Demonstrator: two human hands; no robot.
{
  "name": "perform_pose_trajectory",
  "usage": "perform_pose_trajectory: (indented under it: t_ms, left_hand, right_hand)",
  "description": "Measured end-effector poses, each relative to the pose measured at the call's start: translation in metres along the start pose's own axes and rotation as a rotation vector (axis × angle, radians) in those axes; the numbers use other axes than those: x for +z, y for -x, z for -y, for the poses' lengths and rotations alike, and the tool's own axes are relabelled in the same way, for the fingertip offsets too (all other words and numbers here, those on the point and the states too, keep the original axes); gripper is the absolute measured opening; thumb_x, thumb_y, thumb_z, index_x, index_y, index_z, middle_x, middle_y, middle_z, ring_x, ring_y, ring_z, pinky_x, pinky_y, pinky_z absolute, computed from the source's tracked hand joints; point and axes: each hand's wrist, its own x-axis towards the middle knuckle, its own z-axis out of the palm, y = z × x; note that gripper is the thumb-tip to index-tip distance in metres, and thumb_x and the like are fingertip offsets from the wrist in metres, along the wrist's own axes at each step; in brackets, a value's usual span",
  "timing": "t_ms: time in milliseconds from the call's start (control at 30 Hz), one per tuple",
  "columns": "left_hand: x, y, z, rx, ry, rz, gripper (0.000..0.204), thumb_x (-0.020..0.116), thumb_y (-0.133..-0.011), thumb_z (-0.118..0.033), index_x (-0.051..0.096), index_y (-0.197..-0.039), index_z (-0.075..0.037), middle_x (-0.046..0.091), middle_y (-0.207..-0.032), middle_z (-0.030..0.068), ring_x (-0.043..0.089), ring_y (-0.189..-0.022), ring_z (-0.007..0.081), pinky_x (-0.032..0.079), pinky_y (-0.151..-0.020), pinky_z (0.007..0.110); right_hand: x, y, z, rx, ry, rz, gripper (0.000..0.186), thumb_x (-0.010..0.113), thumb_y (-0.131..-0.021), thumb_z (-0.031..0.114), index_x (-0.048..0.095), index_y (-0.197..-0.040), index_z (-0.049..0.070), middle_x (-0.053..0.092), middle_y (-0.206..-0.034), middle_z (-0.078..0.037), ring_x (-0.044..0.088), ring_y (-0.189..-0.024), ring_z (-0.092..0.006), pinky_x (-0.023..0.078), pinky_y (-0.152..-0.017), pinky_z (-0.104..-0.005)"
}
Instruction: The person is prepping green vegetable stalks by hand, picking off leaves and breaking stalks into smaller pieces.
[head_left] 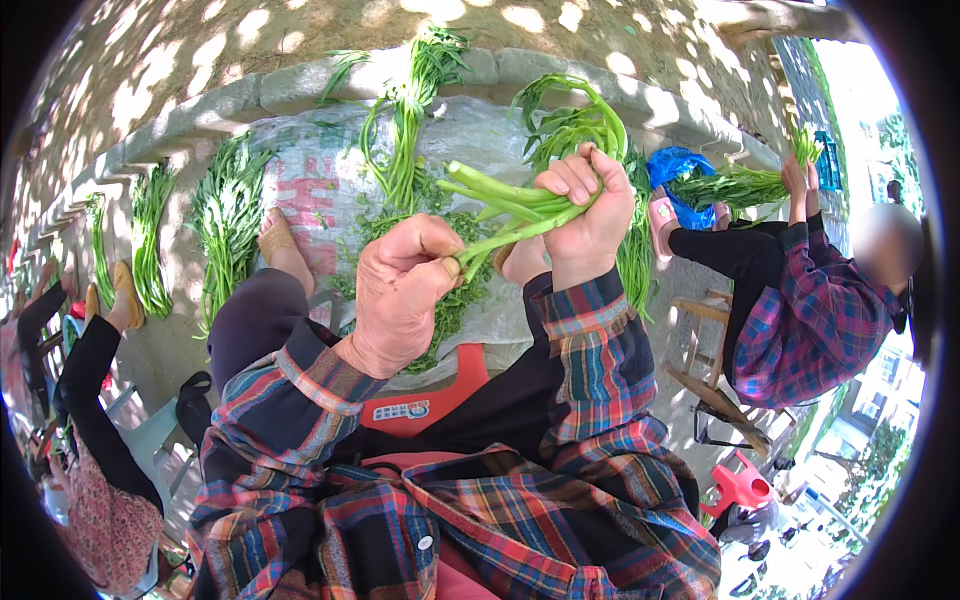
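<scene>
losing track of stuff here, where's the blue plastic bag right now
In the head view, the blue plastic bag is right of centre, to the right of the right hand, beside a pink shoe and a bunch of leafy greens.

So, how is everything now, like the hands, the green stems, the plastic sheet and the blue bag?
Right hand: closed around a bunch of stems.
Left hand: fingers pinched on a stem.
Green stems: bunched, held up off the sheet.
Plastic sheet: spread on the ground, wrinkled.
Loose leaves: scattered on the sheet.
Blue bag: crumpled; can't tell if it's open.
</scene>
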Motion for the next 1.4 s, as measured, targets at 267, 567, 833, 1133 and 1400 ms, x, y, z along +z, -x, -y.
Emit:
perform_pose_trajectory:
  t_ms: [267, 567, 833, 1133, 1400]
  left_hand:
    - [-0.011, -0.019, 0.004, 0.124, -0.425, -0.141, 0.012, 0.047, -0.073, 0.007, 0.054, -0.074, -0.002, 0.052, -0.065, 0.0041, 0.046, -0.057, 0.0133, 0.038, -0.052, 0.026]
    - [-0.028, -0.032, -0.015, -0.127, -0.450, 0.035, 0.005, 0.063, -0.080, -0.004, 0.060, -0.077, -0.003, 0.059, -0.069, 0.0001, 0.052, -0.063, 0.0068, 0.040, -0.058, 0.021]
    - [-0.022, -0.030, -0.003, 0.149, -1.009, 0.261, 0.017, 0.069, -0.072, -0.009, 0.063, -0.087, -0.003, 0.059, -0.073, 0.0084, 0.059, -0.063, 0.0196, 0.046, -0.056, 0.031]
    - [-0.005, -0.023, 0.000, 0.338, -1.209, 0.299, 0.013, 0.061, -0.074, -0.011, 0.060, -0.086, -0.006, 0.059, -0.075, 0.0095, 0.060, -0.069, 0.0266, 0.047, -0.059, 0.037]
    - [-0.007, -0.022, 0.006, 0.468, -1.611, 0.394, 0.009, 0.059, -0.071, -0.015, 0.053, -0.068, -0.009, 0.051, -0.066, 0.0065, 0.055, -0.065, 0.0261, 0.044, -0.058, 0.039]
  right_hand:
    - [-0.005, -0.002, 0.009, -0.069, -0.040, 0.036, 0.003, 0.050, -0.083, 0.008, 0.049, -0.080, 0.006, 0.033, -0.051, 0.006, 0.033, -0.043, -0.0082, 0.034, -0.048, -0.0254]
    - [-0.025, 0.001, 0.046, -0.056, -0.194, 0.164, 0.007, 0.047, -0.085, 0.006, 0.052, -0.082, 0.002, 0.034, -0.051, 0.004, 0.035, -0.045, -0.0096, 0.035, -0.050, -0.0253]
    - [-0.020, 0.001, 0.040, -0.002, -0.162, 0.205, 0.010, 0.046, -0.086, 0.008, 0.051, -0.086, -0.002, 0.035, -0.052, 0.004, 0.037, -0.045, -0.0092, 0.038, -0.052, -0.0249]
    - [-0.019, 0.004, 0.038, -0.022, -0.086, 0.158, 0.007, 0.048, -0.085, 0.009, 0.054, -0.084, 0.005, 0.035, -0.052, 0.004, 0.036, -0.046, -0.0096, 0.035, -0.053, -0.0265]
    - [-0.018, 0.005, 0.033, -0.030, -0.002, 0.093, 0.005, 0.048, -0.085, 0.009, 0.052, -0.083, 0.006, 0.035, -0.054, 0.004, 0.035, -0.045, -0.0092, 0.035, -0.052, -0.0268]
